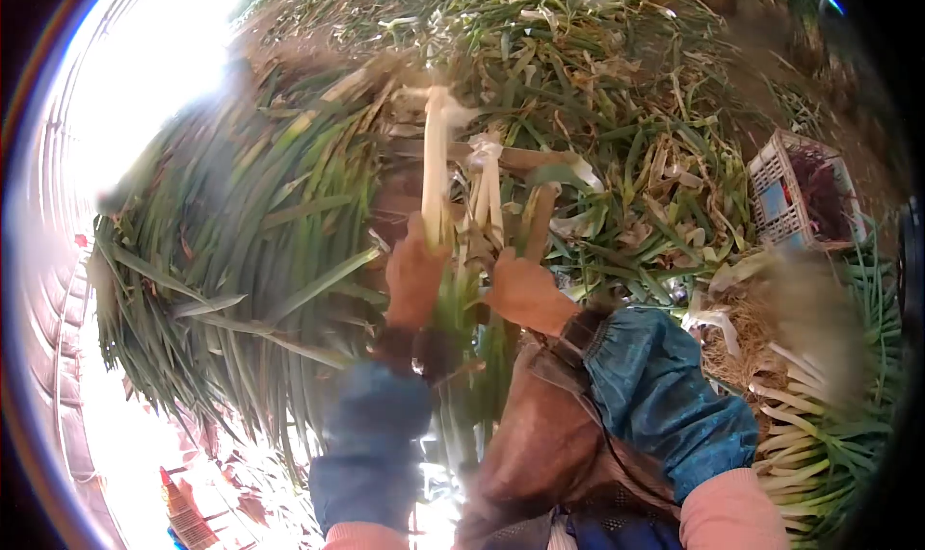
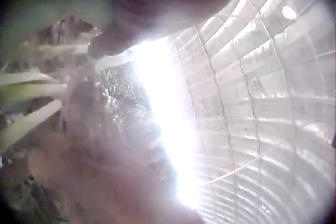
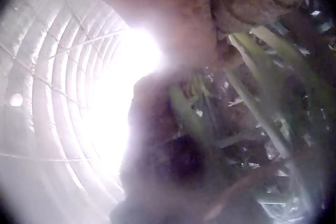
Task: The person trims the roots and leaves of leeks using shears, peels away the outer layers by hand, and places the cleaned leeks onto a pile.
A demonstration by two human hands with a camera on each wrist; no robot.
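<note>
Between the two hands in the head view stand long green stalks with pale shafts. The left hand grips the thick pale shaft, its fingers curled round it. Just right of it, the right hand has its fingers curled at thinner pale stalks and leaves. Root ends of the stalks point away from the body. In the left wrist view the left hand is blurred beside pale stalks. The right wrist view shows the right hand close up, near green leaves.
A large heap of long green leaves lies at the left. Loose leaves and trimmings cover the ground ahead. A white plastic crate stands at the right, above a bundle of cleaned stalks. Ribbed translucent sheeting rises at the side.
</note>
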